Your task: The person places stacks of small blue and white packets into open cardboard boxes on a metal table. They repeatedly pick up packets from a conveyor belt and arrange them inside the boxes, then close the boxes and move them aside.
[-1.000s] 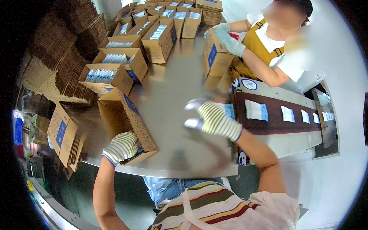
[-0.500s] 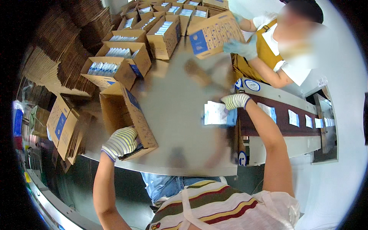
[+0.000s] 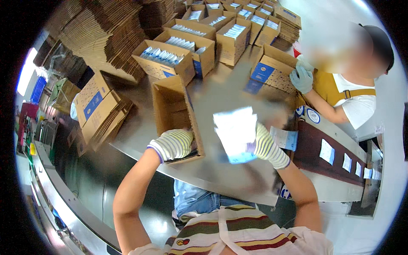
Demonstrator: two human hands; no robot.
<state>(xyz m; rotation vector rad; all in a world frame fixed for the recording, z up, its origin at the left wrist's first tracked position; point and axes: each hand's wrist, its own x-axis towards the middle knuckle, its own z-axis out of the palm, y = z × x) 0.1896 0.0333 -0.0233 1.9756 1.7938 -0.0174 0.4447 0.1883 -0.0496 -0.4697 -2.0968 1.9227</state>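
Note:
My left hand (image 3: 172,143), in a striped knit glove, is closed at the near end of a cardboard box (image 3: 172,110). Its fingertips reach inside the box and are partly hidden. The box stands with its opening showing a bare brown inside. To the right, my right hand (image 3: 271,148), gloved the same way, grips several white-and-blue flat packets (image 3: 236,131) fanned together above the metal table (image 3: 216,95). Another packet (image 3: 284,138) lies at the table end of the dark red conveyor belt (image 3: 308,146), just beyond this hand.
Packet-filled cartons (image 3: 163,61) crowd the far side. Folded cardboard (image 3: 100,110) leans at the left, with tall flattened stacks (image 3: 97,36) behind. Across the table, a co-worker's gloved hand (image 3: 301,79) touches another box (image 3: 274,70). Spaced packets (image 3: 327,151) lie along the belt.
My right hand has brought its packets leftward from the belt's end toward the box. My left hand stays at the box. The co-worker's raised box is now down on the table. The view has shifted.

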